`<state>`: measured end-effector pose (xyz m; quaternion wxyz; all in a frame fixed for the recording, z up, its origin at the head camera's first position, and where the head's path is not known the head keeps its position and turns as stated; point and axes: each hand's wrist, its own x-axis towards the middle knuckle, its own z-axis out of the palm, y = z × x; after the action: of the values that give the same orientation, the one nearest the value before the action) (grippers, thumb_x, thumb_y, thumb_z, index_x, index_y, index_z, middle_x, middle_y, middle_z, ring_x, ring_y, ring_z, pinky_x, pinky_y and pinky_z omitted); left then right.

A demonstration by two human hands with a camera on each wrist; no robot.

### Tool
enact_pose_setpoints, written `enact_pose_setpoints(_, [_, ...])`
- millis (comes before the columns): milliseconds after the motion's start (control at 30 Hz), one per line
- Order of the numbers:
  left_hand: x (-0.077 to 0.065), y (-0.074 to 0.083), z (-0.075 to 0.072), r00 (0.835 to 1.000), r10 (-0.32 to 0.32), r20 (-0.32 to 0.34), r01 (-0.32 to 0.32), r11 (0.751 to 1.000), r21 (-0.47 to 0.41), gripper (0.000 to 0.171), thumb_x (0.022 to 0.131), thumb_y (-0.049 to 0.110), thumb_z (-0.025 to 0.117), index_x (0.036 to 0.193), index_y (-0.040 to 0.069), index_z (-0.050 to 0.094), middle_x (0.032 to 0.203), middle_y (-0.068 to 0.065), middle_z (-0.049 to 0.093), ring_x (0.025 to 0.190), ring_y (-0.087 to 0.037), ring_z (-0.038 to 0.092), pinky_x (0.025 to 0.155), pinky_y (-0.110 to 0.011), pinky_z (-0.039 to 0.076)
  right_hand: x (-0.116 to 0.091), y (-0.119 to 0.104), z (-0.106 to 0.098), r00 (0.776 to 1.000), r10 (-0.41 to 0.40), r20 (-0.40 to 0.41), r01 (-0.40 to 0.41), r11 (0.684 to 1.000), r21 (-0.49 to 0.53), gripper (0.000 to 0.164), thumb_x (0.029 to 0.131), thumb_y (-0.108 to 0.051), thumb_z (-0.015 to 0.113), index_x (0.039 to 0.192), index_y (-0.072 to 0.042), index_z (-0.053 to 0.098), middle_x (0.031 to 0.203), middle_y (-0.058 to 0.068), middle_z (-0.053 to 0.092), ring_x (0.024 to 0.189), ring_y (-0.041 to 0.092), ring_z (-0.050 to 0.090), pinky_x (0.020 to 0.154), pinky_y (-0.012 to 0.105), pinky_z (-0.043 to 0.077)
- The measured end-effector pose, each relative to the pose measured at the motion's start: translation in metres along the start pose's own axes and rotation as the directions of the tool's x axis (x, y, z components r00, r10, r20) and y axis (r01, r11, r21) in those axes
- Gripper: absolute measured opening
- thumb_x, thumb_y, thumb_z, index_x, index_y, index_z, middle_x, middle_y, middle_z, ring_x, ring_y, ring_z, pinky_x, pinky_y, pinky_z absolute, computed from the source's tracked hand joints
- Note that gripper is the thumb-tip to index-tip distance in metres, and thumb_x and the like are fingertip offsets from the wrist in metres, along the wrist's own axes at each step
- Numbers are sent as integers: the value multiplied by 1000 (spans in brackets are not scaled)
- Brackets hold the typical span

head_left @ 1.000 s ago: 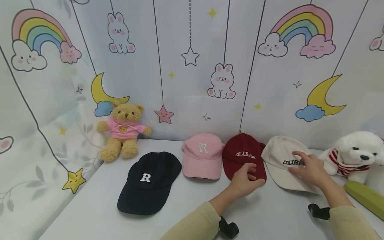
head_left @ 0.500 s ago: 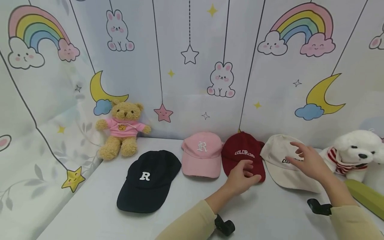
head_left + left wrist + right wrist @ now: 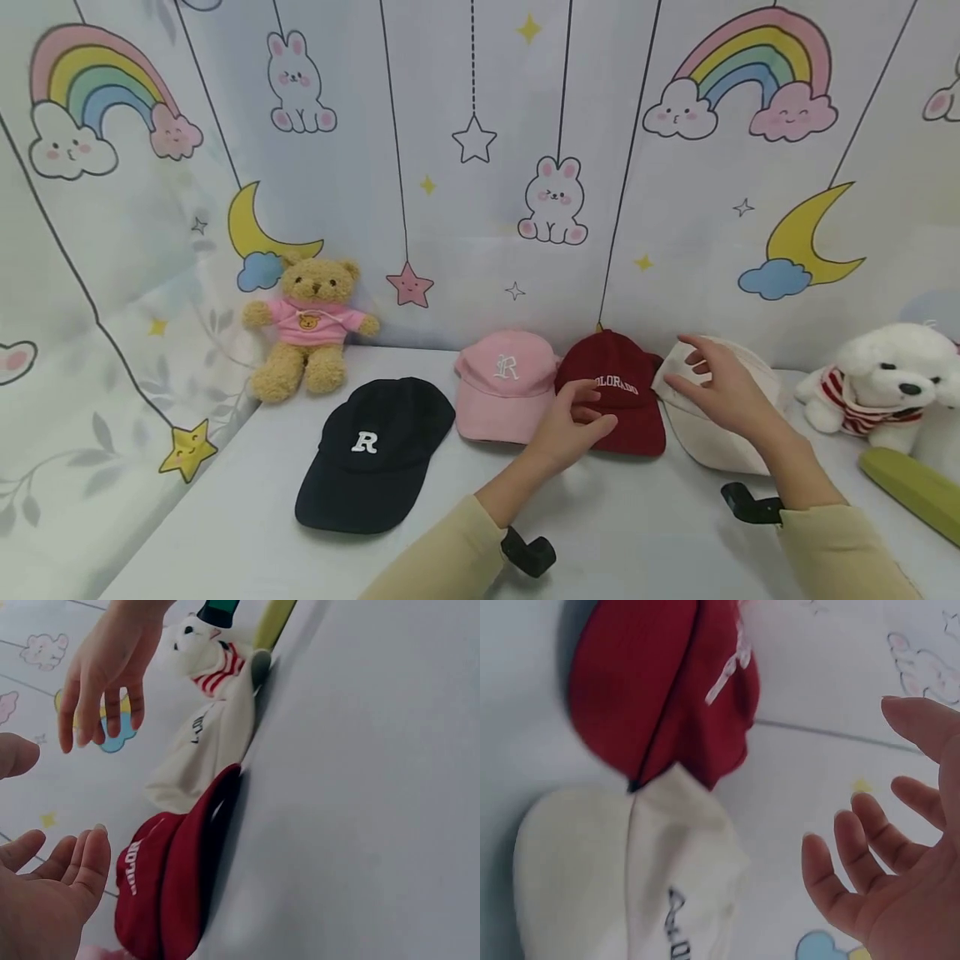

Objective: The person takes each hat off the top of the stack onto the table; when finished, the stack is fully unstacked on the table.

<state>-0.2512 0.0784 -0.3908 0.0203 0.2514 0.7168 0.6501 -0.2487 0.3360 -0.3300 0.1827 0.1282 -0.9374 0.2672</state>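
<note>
My left hand (image 3: 564, 432) hovers in front of the dark red cap (image 3: 637, 425), its fingers loosely bent with nothing between them. It overlaps the right edge of the pink cap (image 3: 498, 408) in the head view. Over the cream cap (image 3: 708, 446) is my right hand (image 3: 723, 390), fingers spread and holding nothing, hiding that cap's lettering in the head view. In the right wrist view the right hand (image 3: 907, 892) stands apart from the cream cap (image 3: 577, 877) and the red cap (image 3: 645, 690). A black cap (image 3: 371, 467) with a white R lies at left.
A teddy bear (image 3: 311, 333) in a pink hoodie sits at the back left. To the right are a white plush dog (image 3: 892, 392) and a long olive-green object (image 3: 915, 496). Behind the white table (image 3: 240, 517) hangs a printed backdrop (image 3: 465, 242).
Both hands have moved left: the left from over the red cap's brim towards the pink cap, the right from the cream cap's lettering to its left side. The caps stay put.
</note>
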Motion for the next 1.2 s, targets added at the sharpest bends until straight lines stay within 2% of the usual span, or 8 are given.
enact_pose_setpoints(167, [-5, 3, -22, 999, 36, -20, -35, 999, 26, 56, 92, 21, 72, 142, 7, 50, 125, -1, 59, 100, -13, 62, 86, -25, 51, 7, -24, 14, 1000, -29, 5, 28, 996, 82, 70, 97, -24, 69, 151, 4, 34, 119, 25, 53, 108, 42, 54, 85, 59, 52])
enact_pose_setpoints(300, [-7, 3, -39, 998, 44, -34, -43, 998, 49, 55, 94, 22, 71, 143, 10, 49, 128, -2, 59, 106, -18, 62, 92, -29, 49, 12, -42, 25, 996, -87, -7, 87, 986, 140, 69, 96, -19, 72, 150, 3, 36, 118, 22, 55, 105, 38, 56, 85, 56, 52])
enact_pose_setpoints(467, [-14, 6, -60, 997, 43, -63, -40, 998, 53, 55, 95, 21, 70, 144, 8, 48, 130, -5, 59, 114, -24, 60, 96, -35, 49, 19, -61, 41, 992, -129, -4, 127, 970, 207, 65, 94, -15, 73, 148, 2, 40, 116, 19, 55, 103, 37, 58, 86, 54, 52])
enact_pose_setpoints(633, [-24, 8, -82, 995, 63, -76, -58, 996, 68, 56, 97, 18, 68, 147, 7, 45, 136, -15, 55, 115, -28, 60, 99, -41, 48, 27, -74, 57, 988, -155, 2, 150, 960, 235, 64, 94, -17, 73, 147, 1, 41, 115, 19, 56, 102, 35, 59, 85, 51, 52])
enact_pose_setpoints(833, [-40, 8, -111, 989, 94, -118, -81, 991, 109, 53, 98, 15, 67, 145, 5, 45, 134, -17, 55, 114, -32, 59, 99, -42, 49, 36, -93, 75, 984, -180, 0, 174, 952, 251, 64, 94, -18, 74, 148, -4, 42, 115, 17, 57, 101, 30, 59, 84, 47, 54])
enact_pose_setpoints(1000, [-56, 10, -136, 982, 109, -155, -89, 988, 129, 53, 97, 10, 66, 145, 2, 45, 134, -17, 55, 112, -30, 60, 95, -34, 50, 44, -106, 90, 984, -177, 25, 162, 943, 290, 66, 94, -17, 73, 150, -6, 40, 117, 18, 57, 100, 27, 60, 85, 45, 55])
enact_pose_setpoints(1100, [-67, 9, -151, 980, 98, -176, -71, 986, 152, 54, 97, 9, 67, 146, 3, 44, 134, -16, 55, 112, -28, 60, 92, -29, 50, 48, -113, 100, 983, -177, 49, 152, 933, 326, 66, 95, -19, 72, 151, -7, 39, 121, 20, 56, 103, 27, 59, 88, 46, 54])
enact_pose_setpoints(1200, [-78, 7, -167, 977, 64, -205, -25, 982, 188, 55, 96, 10, 69, 146, 6, 45, 134, -14, 56, 113, -26, 60, 92, -28, 49, 53, -121, 109, 981, -179, 75, 140, 922, 362, 66, 96, -22, 71, 152, -8, 38, 124, 21, 55, 107, 28, 58, 90, 47, 53])
